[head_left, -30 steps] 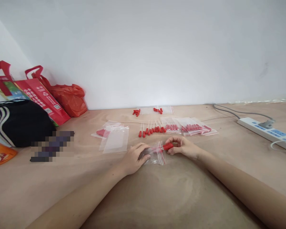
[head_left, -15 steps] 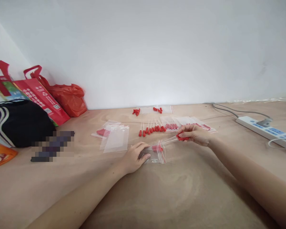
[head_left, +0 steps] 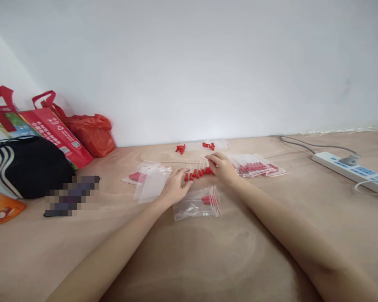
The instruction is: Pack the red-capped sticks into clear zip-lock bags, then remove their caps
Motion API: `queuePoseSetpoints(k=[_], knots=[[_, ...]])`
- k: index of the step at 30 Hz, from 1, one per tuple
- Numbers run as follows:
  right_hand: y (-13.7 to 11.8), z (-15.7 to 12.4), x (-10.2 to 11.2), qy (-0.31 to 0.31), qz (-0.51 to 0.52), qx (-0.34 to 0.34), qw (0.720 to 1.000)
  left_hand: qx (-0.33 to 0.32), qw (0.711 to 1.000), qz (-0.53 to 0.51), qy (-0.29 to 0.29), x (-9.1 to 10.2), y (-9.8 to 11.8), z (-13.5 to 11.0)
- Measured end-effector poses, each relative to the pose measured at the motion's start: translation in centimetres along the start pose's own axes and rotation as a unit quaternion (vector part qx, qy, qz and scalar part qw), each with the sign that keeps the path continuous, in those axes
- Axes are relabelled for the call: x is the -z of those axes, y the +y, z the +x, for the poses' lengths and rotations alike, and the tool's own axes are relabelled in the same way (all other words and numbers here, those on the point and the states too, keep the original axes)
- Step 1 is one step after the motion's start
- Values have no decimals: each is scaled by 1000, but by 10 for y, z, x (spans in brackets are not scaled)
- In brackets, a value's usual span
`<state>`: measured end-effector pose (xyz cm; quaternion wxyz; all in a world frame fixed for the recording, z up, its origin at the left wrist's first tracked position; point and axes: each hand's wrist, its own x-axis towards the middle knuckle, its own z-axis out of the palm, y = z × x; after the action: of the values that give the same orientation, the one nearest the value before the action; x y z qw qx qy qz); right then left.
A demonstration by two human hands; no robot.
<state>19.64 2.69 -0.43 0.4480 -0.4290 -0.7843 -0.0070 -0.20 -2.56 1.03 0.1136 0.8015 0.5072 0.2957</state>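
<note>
1. Pale wall rises behind a wood-grained tabletop [head_left: 239, 251], which fills the lower part of the view.
2. Red-capped droppers [head_left: 198, 173] lie in a row at the middle of the tabletop, their red ends toward the person and their thin whitish stems pointing at the wall.
3. At the row's left end is the left hand [head_left: 176, 187], thumb and index finger spread apart around the nearest red ends; whether they touch them cannot be told.
4. Over the right end is the right hand [head_left: 223, 168], fingers curled downward; I cannot tell whether they pinch a dropper.
5. Just in front of the row, a transparent zip bag [head_left: 189, 210] lies flat, with red pieces [head_left: 208, 200] inside near its red-striped edge.
6. Left of the row, flat plastic bags [head_left: 149, 191] overlap; to the right, filled bags [head_left: 255, 167] are stacked, red ends showing through.
7. Farther back, near the wall, lie two small groups of loose red caps [head_left: 180, 149].
8. At far right sits a white power strip [head_left: 334, 164] with a grey plug.
9. On the left stand a black striped bag [head_left: 39, 167], a red shopping bag [head_left: 55, 130] and a crumpled red plastic bag [head_left: 93, 133].
</note>
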Motion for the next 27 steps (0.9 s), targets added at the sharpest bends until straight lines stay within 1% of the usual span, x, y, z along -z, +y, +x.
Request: queuePoseSetpoints(k=[2,4,6,10,15,18,21,25,27], knots=[[-5,3,-14,-58,-62,36,996,27,999,4,-24,-3,-5,12],[-8,4,-23,-96,-86,56,990,49,997,-8,-52,-8,-11,21],[-10,4,-29,-113,-83,67,988,59,996,-23,-64,-14,-18,29],[-11,2,-32,-138,-72,80,985,54,995,-49,-62,-21,-30,39],[-10,-1,-33,-155,-38,84,984,31,993,-86,-77,-24,-36,42],[-9,-4,-31,-142,13,70,987,18,993,-87,-78,-25,-37,41],[-10,-9,-22,-102,43,42,993,14,995,-75,-72,-24,-37,40],[-13,-26,3,-48,64,-15,997,17,997,-51,-55,-14,-27,37],[-15,-41,18,-42,87,-50,994,-5,999,-37,-31,-6,-17,31]])
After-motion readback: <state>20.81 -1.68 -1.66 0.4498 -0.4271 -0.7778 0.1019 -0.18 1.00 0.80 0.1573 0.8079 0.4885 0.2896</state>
